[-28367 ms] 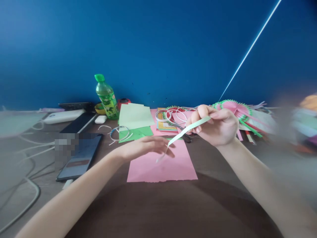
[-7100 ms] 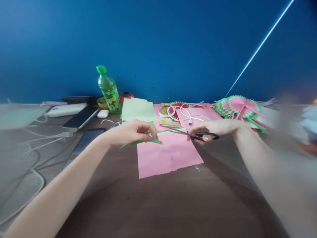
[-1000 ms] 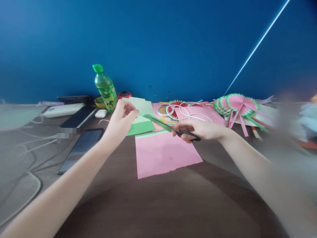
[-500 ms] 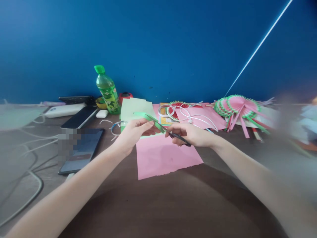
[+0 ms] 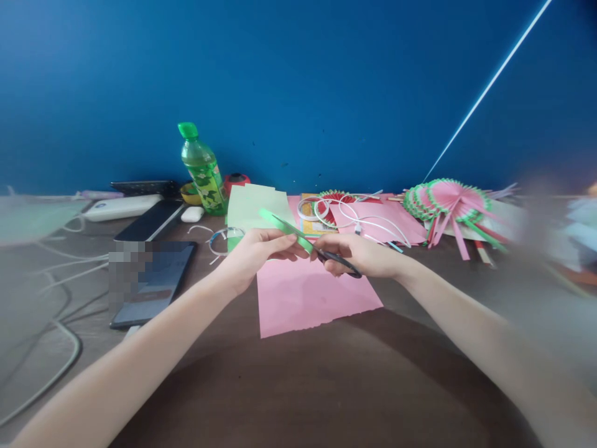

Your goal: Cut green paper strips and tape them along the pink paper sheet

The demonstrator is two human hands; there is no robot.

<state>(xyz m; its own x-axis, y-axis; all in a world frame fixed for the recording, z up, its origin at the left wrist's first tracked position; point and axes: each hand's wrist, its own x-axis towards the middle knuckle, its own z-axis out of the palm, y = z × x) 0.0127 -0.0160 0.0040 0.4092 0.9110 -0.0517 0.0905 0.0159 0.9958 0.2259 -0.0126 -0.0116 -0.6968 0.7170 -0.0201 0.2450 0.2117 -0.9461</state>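
Observation:
My left hand (image 5: pixel 261 249) is closed in a pinch on a narrow green paper strip (image 5: pixel 284 228) that slants up to the left. My right hand (image 5: pixel 361 255) grips black-handled scissors (image 5: pixel 340 264), whose blades point left along the strip; the two hands nearly touch. Both hover over a pink paper sheet (image 5: pixel 317 295) with a ragged near edge, lying on the brown table (image 5: pixel 298 386). Pale green sheets (image 5: pixel 254 208) lie just behind my left hand.
A green bottle (image 5: pixel 201 165) stands at the back left. A tablet (image 5: pixel 156 280), a dark flat device (image 5: pixel 149 221), a white power bank (image 5: pixel 121 207) and cables (image 5: pixel 51 274) lie left. White cable coils (image 5: pixel 345 214) and pink-green paper fans (image 5: pixel 448 202) lie right.
My left hand came down from near the pale green sheets and pinched the green strip. My right hand moved left with the scissors until the hands met over the pink sheet.

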